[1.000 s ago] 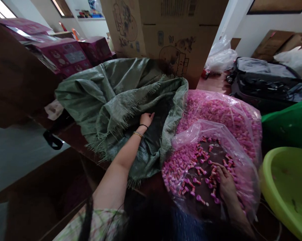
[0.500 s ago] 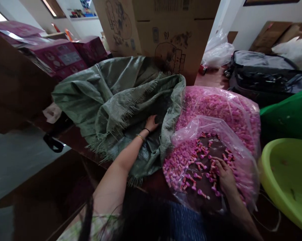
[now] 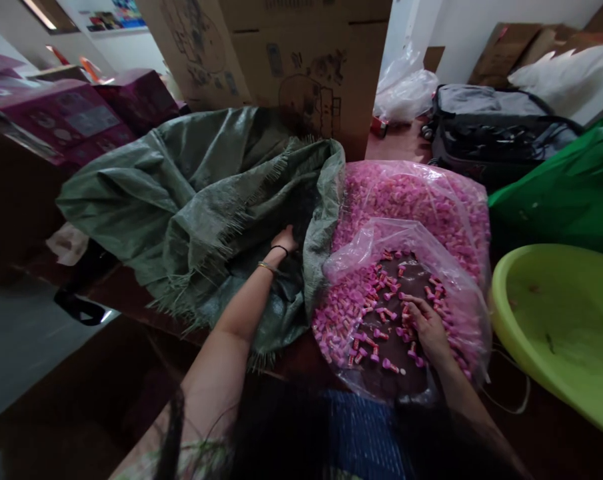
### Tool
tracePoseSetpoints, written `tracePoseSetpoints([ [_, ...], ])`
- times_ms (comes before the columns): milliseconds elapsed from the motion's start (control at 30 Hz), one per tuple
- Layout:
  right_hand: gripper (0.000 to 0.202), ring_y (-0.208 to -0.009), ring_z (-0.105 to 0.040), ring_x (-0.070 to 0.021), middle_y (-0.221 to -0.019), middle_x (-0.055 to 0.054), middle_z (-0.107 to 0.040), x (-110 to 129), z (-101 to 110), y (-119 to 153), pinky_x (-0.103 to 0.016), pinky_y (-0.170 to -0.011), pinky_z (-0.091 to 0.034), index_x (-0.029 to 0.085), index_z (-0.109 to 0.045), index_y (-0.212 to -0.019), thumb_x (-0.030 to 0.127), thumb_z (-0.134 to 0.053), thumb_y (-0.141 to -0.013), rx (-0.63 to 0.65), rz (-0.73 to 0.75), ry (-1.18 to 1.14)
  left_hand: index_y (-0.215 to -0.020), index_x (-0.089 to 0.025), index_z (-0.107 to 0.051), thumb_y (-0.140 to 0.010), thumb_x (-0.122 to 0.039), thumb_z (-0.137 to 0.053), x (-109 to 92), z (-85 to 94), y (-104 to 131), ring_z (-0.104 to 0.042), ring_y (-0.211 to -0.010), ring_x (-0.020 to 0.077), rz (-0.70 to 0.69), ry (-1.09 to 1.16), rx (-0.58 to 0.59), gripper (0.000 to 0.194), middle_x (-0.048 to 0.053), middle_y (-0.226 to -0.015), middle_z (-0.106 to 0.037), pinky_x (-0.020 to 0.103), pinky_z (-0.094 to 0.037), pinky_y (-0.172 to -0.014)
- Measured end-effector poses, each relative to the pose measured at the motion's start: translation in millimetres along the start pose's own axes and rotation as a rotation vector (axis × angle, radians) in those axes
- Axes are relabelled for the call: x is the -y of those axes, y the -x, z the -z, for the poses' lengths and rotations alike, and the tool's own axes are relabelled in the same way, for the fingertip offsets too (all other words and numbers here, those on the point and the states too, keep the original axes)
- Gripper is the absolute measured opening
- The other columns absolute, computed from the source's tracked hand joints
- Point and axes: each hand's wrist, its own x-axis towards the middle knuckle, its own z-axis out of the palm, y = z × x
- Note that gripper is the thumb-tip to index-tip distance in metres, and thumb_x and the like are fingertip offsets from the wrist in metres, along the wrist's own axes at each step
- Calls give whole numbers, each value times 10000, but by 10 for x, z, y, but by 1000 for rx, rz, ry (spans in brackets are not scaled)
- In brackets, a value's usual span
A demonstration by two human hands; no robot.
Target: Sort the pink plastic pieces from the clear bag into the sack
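My left hand [image 3: 285, 239] reaches into the mouth of a green woven sack [image 3: 191, 200]; its fingers are mostly hidden in the dark fold. A black band and a gold bracelet circle that wrist. On the right, my right hand [image 3: 428, 327] is over small pink pieces [image 3: 381, 333] with red wrapping, its fingers bent together at a few of them; what they pinch is too small to name. The pieces lie on a dark surface, inside the open mouth of a clear plastic bag [image 3: 416, 175] filled with many more.
A yellow-green basin [image 3: 501, 287] stands at the right, below a green bag [image 3: 556, 200] and an open black suitcase [image 3: 501, 133]. Behind the sack rises a large cardboard box [image 3: 311, 60]. Pink boxes [image 3: 66, 113] are stacked at the left.
The whole view has shifted, so things sit further left. My left hand has gone deeper into the sack's fold, with its fingers less visible. My right hand remains at the pink pieces.
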Motion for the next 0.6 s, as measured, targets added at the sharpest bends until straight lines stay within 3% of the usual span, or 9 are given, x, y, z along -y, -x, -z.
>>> tracePoseSetpoints([
  [133, 437, -532, -553, -110, -807, 11, -617, 1, -13, 6, -185, -359, -390, 253, -598, -1056, 543, -691, -743, -56, -6, -25, -1194, -214, -574, -715, -404, -689, 58, 16, -51, -641, -1042, 288, 54, 3, -16, 528, 146, -1159, -663, 312, -491, -815],
  [267, 391, -486, -528, -107, -735, 17, -614, -7, 4, 10, -191, -363, -372, 234, -561, -937, 549, -690, -745, -59, 6, 1, -1177, -220, -608, -682, -388, -716, 299, 18, 105, -641, -1031, 270, 59, 21, -25, 534, 114, -1155, -677, 291, -488, -810],
  [467, 395, -721, -589, -145, -948, -34, -650, -65, 14, -22, -256, -634, -493, 194, -606, -874, 566, -669, -759, -18, 162, 198, -1210, -212, -606, -670, -253, -725, 604, -57, 491, -606, -1083, 260, 1, 76, -34, 554, 106, -1208, -641, 293, -469, -886],
  [600, 430, -801, -611, -185, -924, -43, -663, -115, 23, -41, -308, -720, -507, 200, -627, -860, 611, -661, -738, -43, 207, 237, -1144, -115, -614, -603, -152, -740, 739, -15, 516, -639, -935, 241, 5, 164, 25, 556, 126, -1058, -680, 299, -502, -817],
])
